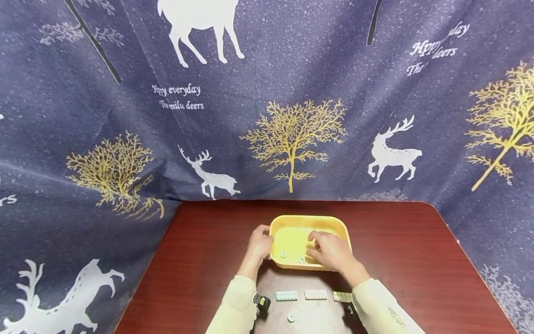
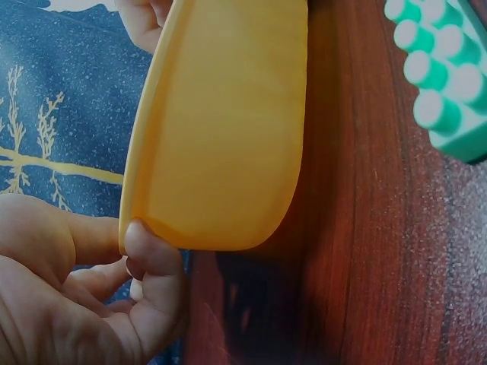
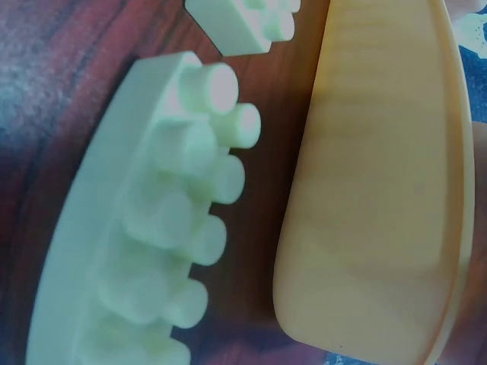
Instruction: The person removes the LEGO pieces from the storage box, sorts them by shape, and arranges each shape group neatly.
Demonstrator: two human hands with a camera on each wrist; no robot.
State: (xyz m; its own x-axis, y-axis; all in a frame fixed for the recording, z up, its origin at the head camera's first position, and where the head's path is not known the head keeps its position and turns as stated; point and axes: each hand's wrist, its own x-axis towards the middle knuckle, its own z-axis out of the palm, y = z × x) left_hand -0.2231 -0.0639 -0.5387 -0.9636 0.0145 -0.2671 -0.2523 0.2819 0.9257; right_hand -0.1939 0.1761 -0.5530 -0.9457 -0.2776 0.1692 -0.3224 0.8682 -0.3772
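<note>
A navy cloth backdrop (image 1: 221,125), printed with white deer, golden trees and lettering, fills most of my head view. In front of it I see a reddish-brown wood-grain table (image 1: 208,250), with a greyish sheen toward the near edge. Near the table's far middle sits the yellow plastic bin (image 1: 309,267), a shallow rounded rectangle lying lengthwise from left to right.

Two cream sleeves (image 1: 235,304) reach in from the near edge. At the bin's left end, the left hand (image 1: 259,243) is clamped on the rim; my left wrist view shows thumb and fingers pinching it. The right hand (image 1: 331,251) is over the right half of the bin's interior, its thumb and forefinger bent and apart, with yellow showing between them. I cannot tell whether it touches the floor of the bin.

Nearer the person, three studded bricks make a spaced row: a mint-green brick (image 1: 286,296), a whitish brick (image 1: 315,294) and a yellow-green brick (image 1: 342,297) just beside the right sleeve.

Smallest are the pale discs: a left disc (image 1: 283,254) and a middle disc (image 1: 301,260) inside the bin, and a near disc (image 1: 291,317) on the table before the bricks.
</note>
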